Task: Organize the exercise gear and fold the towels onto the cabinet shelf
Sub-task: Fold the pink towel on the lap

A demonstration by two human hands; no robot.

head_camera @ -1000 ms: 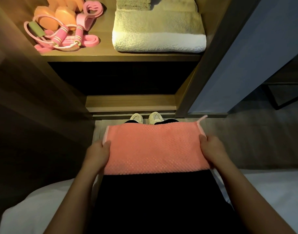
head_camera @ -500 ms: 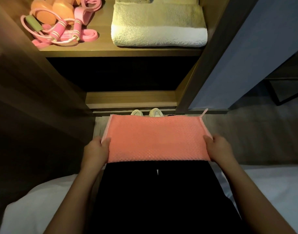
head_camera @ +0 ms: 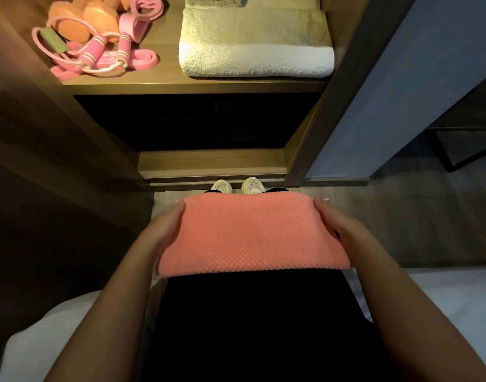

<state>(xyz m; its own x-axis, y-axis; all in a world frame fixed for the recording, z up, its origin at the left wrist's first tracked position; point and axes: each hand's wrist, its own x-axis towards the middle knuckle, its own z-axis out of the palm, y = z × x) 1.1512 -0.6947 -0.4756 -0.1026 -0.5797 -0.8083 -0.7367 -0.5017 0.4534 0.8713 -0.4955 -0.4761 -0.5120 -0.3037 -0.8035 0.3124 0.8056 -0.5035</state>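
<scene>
A folded coral-pink towel (head_camera: 252, 235) with a dimpled weave sits in front of my body, held level between both hands. My left hand (head_camera: 164, 230) holds its left edge, fingers reaching along the side. At the right edge my right hand (head_camera: 332, 224) grips the towel, fingers wrapped under it. On the lit wooden cabinet shelf (head_camera: 197, 85) above lie pink jump-rope handles (head_camera: 106, 49), pink resistance bands (head_camera: 137, 60), orange pads (head_camera: 82, 20) and a folded cream-and-white towel (head_camera: 255, 42).
A dark lower compartment (head_camera: 195, 122) opens under the shelf. A grey door panel (head_camera: 418, 86) stands at right, and the cabinet's wooden side (head_camera: 29, 128) at left. My white shoes (head_camera: 236, 186) stand at the cabinet base. White bedding (head_camera: 43, 346) lies behind me on both sides.
The towel has been folded shorter and thicker, its far edge now rounded. Both hands have slid forward along its sides.
</scene>
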